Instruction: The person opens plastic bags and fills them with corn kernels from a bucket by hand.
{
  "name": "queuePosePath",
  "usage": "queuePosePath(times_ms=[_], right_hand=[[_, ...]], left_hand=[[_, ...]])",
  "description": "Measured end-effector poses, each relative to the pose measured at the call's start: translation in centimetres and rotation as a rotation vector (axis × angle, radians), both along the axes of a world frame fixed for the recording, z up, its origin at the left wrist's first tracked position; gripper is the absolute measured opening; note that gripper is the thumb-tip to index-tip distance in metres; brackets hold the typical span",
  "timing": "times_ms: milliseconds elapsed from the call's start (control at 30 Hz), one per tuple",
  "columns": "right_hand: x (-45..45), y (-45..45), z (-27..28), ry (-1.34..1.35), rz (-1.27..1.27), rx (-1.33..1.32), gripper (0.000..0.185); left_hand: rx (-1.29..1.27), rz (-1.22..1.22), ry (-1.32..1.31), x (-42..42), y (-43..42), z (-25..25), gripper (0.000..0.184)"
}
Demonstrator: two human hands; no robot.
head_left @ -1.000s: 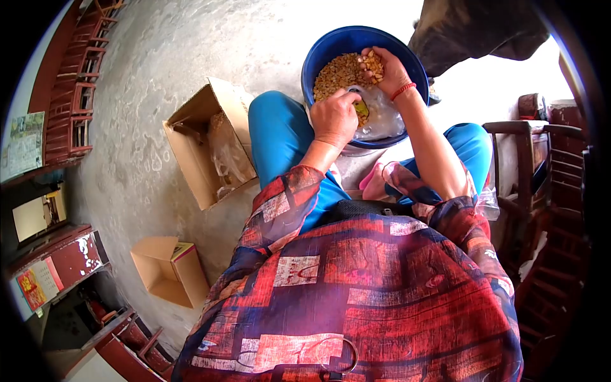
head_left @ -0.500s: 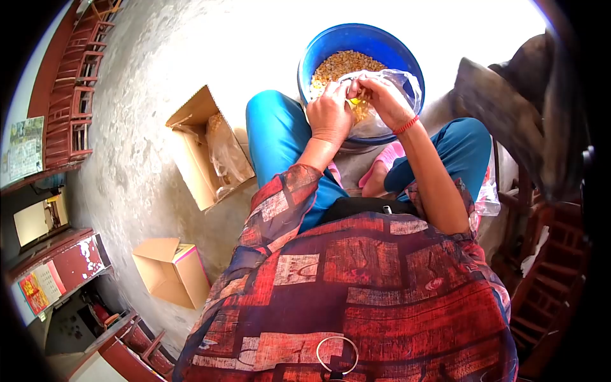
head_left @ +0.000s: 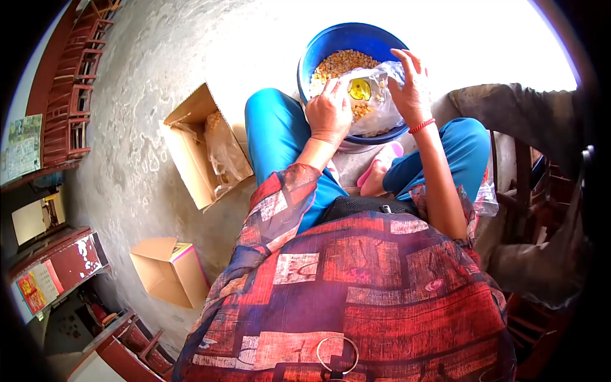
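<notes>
While the clear bag (head_left: 384, 113) is lying across the near side of the blue bucket (head_left: 356, 28), the left hand (head_left: 329, 113) is closing thumb and fingers on its left edge, and the right hand (head_left: 412, 95) is reaching up along its right edge. So the bag is sitting between the two hands, crumpling too much to be showing a clear long axis, with the yellow patch (head_left: 360, 89) facing up just beside the left fingertips; the left hand is being the nearer one to it. Over on the right, the fingers are standing spread from the thumb, though glare and film are making it hard to tell whether they're pinching any plastic. Loose kernels (head_left: 344, 62) are filling the bucket beyond.
</notes>
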State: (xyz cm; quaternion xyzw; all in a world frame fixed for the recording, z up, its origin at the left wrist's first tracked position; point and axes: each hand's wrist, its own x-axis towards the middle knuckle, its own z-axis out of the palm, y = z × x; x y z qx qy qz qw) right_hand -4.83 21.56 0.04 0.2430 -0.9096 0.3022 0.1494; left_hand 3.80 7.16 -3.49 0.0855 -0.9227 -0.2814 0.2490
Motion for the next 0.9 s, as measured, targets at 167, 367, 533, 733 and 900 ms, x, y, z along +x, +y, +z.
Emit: queuePosePath(times_ms=[167,367,533,733,900], right_hand=[[-1.5,2.4,-3.0,-0.047,-0.033,0.151,0.038],[-1.0,1.7,1.3,-0.225,0.145,-0.082,0.005],[1.0,0.3,6.0,-0.232,0.175,-0.065,0.008],[1.2,1.1,6.5,-0.347,0.339,-0.213,0.011],[-0.5,3.2,0.0,-0.245,0.058,-0.07,0.01]], left_hand=[[0.012,-0.019,0.022,0.0,0.0,0.2,0.032],[0.007,0.017,-0.04,-0.1,0.0,0.1,0.044],[0.006,0.005,-0.004,-0.1,-0.2,-0.3,0.051],[0.022,-0.028,0.053,0.0,-0.2,-0.1,0.053],[-0.01,-0.063,-0.158,0.5,0.0,1.1,0.055]])
